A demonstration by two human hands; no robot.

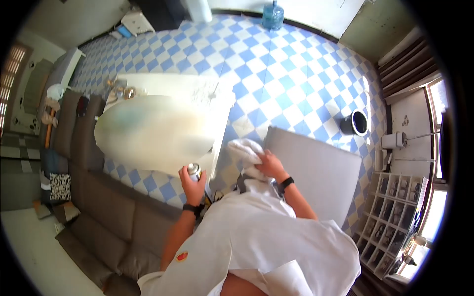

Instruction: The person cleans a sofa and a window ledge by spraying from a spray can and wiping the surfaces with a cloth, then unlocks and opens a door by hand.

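Tiled flr (291, 74), hands (193, 187) (270, 166) fwd, apart

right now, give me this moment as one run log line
left hand: holds can | right hand: grips white cloth | white table: ahead, leftward | dark bin: on tiled floor, right side
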